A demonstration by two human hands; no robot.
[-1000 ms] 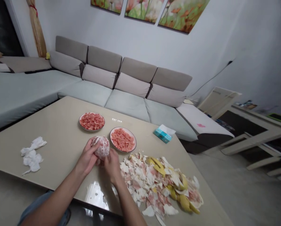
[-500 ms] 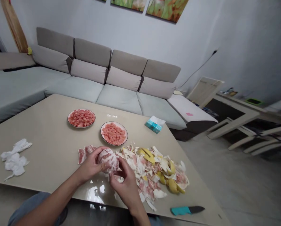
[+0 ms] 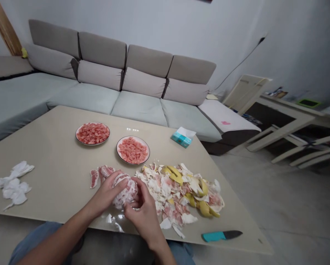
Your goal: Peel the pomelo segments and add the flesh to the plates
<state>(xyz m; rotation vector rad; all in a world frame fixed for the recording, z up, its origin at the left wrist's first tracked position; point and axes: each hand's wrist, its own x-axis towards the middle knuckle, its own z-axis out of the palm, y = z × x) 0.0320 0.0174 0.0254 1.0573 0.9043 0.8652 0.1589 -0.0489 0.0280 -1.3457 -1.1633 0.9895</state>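
Between my hands, above the near edge of the table, is a peeled pomelo (image 3: 125, 192) with white pith over pinkish flesh. My left hand (image 3: 109, 193) wraps its left side, thumb across the top. My right hand (image 3: 143, 206) grips its right side, with thumb and fingertips bent against the pith. Just beyond my left hand lie loose pomelo segments (image 3: 94, 178). Right of the fruit spreads a heap of pomelo peel (image 3: 165, 189) with yellow rind, white pith and membrane scraps. The underside of the fruit is hidden.
Two plates of pink pulp, the left plate (image 3: 92, 134) and the nearer plate (image 3: 133, 150), stand on the table (image 3: 54, 162). A teal-handled knife (image 3: 221, 235) lies at the near right edge. A tissue box (image 3: 183, 137) stands farther back, crumpled tissues (image 3: 16, 186) at left. Behind is a sofa (image 3: 140, 106).
The camera view has tilted down a little. The pomelo has turned in my hands, and my left thumb has moved up over its top. The plates and peel stay put.
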